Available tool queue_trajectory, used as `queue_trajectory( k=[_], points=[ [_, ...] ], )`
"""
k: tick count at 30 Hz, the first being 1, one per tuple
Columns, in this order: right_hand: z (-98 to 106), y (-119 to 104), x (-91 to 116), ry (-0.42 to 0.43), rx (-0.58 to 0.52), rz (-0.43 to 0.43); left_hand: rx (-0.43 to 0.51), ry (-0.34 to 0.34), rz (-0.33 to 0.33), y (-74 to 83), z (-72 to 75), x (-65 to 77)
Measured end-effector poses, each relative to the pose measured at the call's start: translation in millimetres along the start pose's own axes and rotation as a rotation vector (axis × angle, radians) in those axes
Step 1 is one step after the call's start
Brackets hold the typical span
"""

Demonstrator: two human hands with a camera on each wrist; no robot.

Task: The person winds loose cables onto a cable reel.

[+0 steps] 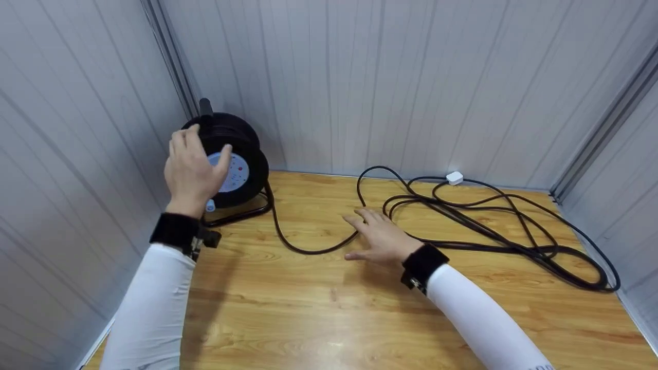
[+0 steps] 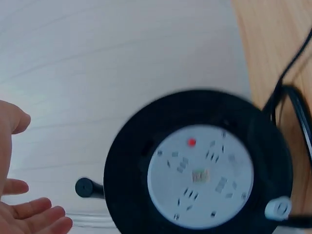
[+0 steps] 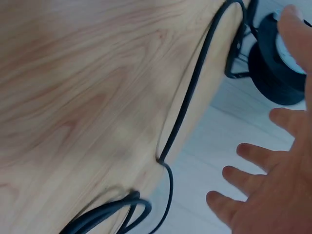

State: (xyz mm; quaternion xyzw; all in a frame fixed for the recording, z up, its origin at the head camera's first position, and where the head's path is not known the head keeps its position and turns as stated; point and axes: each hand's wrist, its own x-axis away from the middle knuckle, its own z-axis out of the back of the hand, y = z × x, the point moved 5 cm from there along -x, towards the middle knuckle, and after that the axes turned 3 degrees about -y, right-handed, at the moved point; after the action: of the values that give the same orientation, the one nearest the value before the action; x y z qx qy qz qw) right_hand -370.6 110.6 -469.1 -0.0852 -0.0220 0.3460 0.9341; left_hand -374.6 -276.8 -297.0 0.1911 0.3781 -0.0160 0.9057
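A black cable reel (image 1: 259,169) with a pale socket face (image 2: 170,195) stands upright at the left. My left hand (image 1: 190,167) is in front of it with thumb and fingers spread; the left wrist view shows these fingers (image 2: 36,212) apart from the reel's handle knob (image 2: 85,187). A black cable (image 1: 308,252) runs from the reel across the wooden surface to a loose heap of loops on the right. Over this cable, my right hand (image 1: 383,239) is spread wide and holds nothing. In the right wrist view its fingers (image 3: 256,183) are apart from the cable (image 3: 187,102).
A white plug (image 1: 454,178) lies by the back wall (image 1: 349,92) among the cable loops (image 1: 462,218). Panel walls enclose the wooden surface (image 1: 308,308) at left, back and right. A small white knob (image 1: 210,205) sits low on the reel.
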Motion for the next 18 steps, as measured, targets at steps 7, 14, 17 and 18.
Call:
queue_trajectory(
  k=[7,14,17,18],
  points=[
    [8.2,-13.4,-27.8,-0.049,0.008,0.071,-0.024,-0.206,0.099,-21.1,5.9,-32.8],
    [17.9,-26.7,-47.8,-0.105,0.044,0.105,-0.038,-0.426,0.104,-38.7,17.1,-56.5],
    [19.6,-30.8,-56.6,-0.114,0.054,0.114,-0.039,-0.473,0.106,-43.0,23.9,-63.7],
    [19.5,-31.9,-59.8,-0.115,0.052,0.116,-0.030,-0.479,0.108,-43.2,25.0,-66.2]
  ],
)
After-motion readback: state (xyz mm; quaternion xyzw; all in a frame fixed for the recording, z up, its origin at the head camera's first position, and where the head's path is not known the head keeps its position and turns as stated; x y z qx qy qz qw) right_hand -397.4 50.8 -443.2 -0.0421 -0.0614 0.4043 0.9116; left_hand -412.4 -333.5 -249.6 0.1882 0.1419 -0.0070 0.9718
